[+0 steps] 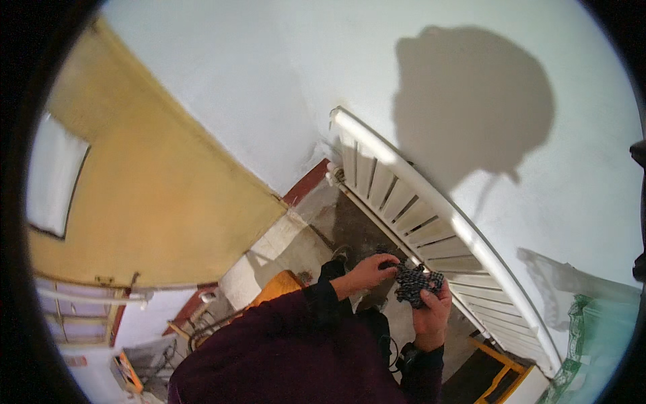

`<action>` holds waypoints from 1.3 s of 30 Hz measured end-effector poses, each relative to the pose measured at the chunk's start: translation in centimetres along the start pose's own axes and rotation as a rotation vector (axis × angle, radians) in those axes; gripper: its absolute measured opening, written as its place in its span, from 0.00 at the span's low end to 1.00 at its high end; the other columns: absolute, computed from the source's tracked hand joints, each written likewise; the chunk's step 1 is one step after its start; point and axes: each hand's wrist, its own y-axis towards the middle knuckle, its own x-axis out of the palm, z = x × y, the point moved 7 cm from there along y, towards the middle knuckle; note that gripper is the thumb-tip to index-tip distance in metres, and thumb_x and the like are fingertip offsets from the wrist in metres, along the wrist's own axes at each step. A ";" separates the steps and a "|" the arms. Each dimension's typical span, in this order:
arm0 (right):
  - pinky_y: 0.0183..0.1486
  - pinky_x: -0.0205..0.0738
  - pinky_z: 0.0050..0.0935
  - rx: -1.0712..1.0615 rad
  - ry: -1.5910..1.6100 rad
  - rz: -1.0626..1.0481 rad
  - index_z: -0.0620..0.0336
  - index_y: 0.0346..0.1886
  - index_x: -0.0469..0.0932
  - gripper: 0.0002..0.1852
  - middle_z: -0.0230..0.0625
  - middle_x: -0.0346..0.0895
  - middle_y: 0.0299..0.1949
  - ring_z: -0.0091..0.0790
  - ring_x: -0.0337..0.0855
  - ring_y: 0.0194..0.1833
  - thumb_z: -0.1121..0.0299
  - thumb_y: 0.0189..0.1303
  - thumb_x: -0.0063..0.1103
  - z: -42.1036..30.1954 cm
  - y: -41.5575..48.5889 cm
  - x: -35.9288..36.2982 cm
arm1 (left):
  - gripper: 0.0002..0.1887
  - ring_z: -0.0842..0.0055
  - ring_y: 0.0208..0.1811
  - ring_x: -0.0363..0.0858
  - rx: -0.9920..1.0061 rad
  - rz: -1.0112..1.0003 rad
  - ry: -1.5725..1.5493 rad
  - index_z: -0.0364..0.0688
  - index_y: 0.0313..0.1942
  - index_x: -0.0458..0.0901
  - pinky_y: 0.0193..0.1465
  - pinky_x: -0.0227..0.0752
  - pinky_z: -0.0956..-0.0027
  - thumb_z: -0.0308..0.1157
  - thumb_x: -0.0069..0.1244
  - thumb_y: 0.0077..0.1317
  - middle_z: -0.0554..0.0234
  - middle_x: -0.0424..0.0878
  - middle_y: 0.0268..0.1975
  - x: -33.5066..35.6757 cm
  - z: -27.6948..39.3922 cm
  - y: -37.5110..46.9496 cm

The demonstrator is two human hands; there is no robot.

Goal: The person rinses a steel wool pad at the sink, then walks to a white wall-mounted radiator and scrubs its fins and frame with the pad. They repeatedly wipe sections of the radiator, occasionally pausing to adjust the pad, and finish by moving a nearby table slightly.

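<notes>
A bundle of dark, grey-flecked knitted fabric or yarn [415, 284] is between my two hands, in front of a white radiator. My right hand [433, 309] grips the bundle from the right side, thumb across its front. My left hand [372, 275] is at its left edge, thumb and fingers pinching a dark part of it. The far side of the bundle and some fingertips are hidden. A dark band or watch sits on my right wrist.
The white radiator [484, 247] runs diagonally along the pale wall, with a pipe beneath it. A yellow door [166, 192] stands at left. An orange-seated chair [280, 288] is beside my left arm. Wooden furniture [499, 361] and green-patterned fabric [575, 333] lie at lower right.
</notes>
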 end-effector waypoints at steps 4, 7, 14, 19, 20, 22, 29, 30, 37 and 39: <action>0.61 0.82 0.41 0.044 0.030 0.069 0.65 0.49 0.77 0.16 0.39 0.82 0.49 0.37 0.86 0.51 0.87 0.58 0.60 3.7 2.6 1.8 | 0.28 0.57 0.72 0.74 0.243 0.002 -0.025 0.44 0.73 0.71 0.73 0.67 0.52 0.52 0.42 0.83 0.50 0.76 0.70 -1.8 -1.8 2.7; 0.61 0.79 0.37 0.049 -0.073 0.072 0.65 0.50 0.78 0.17 0.38 0.82 0.51 0.36 0.84 0.52 0.89 0.58 0.55 6.3 5.1 2.0 | 0.26 0.62 0.71 0.75 -0.001 -0.361 -0.794 0.48 0.74 0.70 0.73 0.70 0.53 0.51 0.39 0.84 0.55 0.77 0.70 -2.1 -3.8 4.4; 0.60 0.76 0.32 0.036 -0.461 0.394 0.65 0.58 0.78 0.18 0.36 0.82 0.55 0.31 0.81 0.53 0.81 0.65 0.61 10.0 5.8 -0.7 | 0.22 0.68 0.64 0.83 -0.307 -0.284 -1.102 0.43 0.69 0.74 0.67 0.79 0.58 0.45 0.36 0.86 0.57 0.83 0.63 -7.2 -3.7 3.6; 0.59 0.78 0.34 0.048 -0.690 0.296 0.66 0.64 0.77 0.21 0.38 0.80 0.58 0.32 0.80 0.57 0.72 0.70 0.66 9.9 4.8 0.0 | 0.16 0.71 0.56 0.87 -0.207 -0.151 -1.034 0.43 0.63 0.80 0.59 0.84 0.64 0.38 0.42 0.85 0.60 0.86 0.56 -9.3 -2.3 1.1; 0.60 0.78 0.34 0.076 -0.700 0.233 0.66 0.66 0.75 0.24 0.39 0.78 0.61 0.33 0.80 0.59 0.70 0.69 0.67 10.2 4.7 0.6 | 0.15 0.72 0.55 0.88 -0.176 -0.125 -1.037 0.43 0.62 0.80 0.58 0.85 0.64 0.38 0.42 0.85 0.60 0.87 0.56 -9.5 -1.8 0.3; 0.63 0.77 0.36 0.119 -0.745 0.099 0.66 0.71 0.70 0.32 0.42 0.74 0.66 0.36 0.77 0.63 0.67 0.67 0.71 10.7 4.4 2.1 | 0.14 0.72 0.53 0.88 -0.098 -0.078 -1.049 0.44 0.61 0.81 0.55 0.86 0.64 0.38 0.43 0.85 0.60 0.87 0.55 -10.0 -0.6 -2.2; 0.74 0.69 0.46 0.010 -1.115 -0.250 0.64 0.82 0.56 0.53 0.50 0.62 0.77 0.47 0.67 0.75 0.65 0.56 0.80 11.7 3.3 9.5 | 0.16 0.75 0.48 0.88 -0.087 0.026 -1.024 0.45 0.64 0.79 0.49 0.88 0.65 0.40 0.44 0.85 0.63 0.87 0.52 -11.6 0.7 -9.1; 0.74 0.69 0.46 0.074 -1.153 -0.279 0.63 0.82 0.56 0.53 0.50 0.62 0.77 0.47 0.67 0.75 0.65 0.56 0.80 11.8 3.4 10.0 | 0.16 0.75 0.49 0.88 -0.061 0.032 -1.045 0.45 0.64 0.78 0.50 0.87 0.65 0.40 0.44 0.84 0.63 0.87 0.53 -12.1 0.6 -9.4; 0.69 0.75 0.40 0.261 -1.236 -0.597 0.64 0.79 0.62 0.46 0.47 0.77 0.67 0.43 0.81 0.65 0.73 0.57 0.75 18.6 4.8 16.0 | 0.18 0.73 0.56 0.84 0.110 0.117 -1.136 0.47 0.70 0.74 0.59 0.84 0.66 0.33 0.44 0.83 0.63 0.83 0.59 -17.4 -2.3 -12.0; 0.68 0.76 0.38 0.232 -1.375 -0.701 0.66 0.79 0.61 0.46 0.46 0.77 0.67 0.40 0.81 0.64 0.77 0.57 0.72 20.4 5.4 18.3 | 0.20 0.74 0.58 0.82 0.055 0.163 -1.216 0.49 0.72 0.72 0.61 0.82 0.66 0.32 0.45 0.83 0.63 0.81 0.60 -19.5 -3.4 -13.2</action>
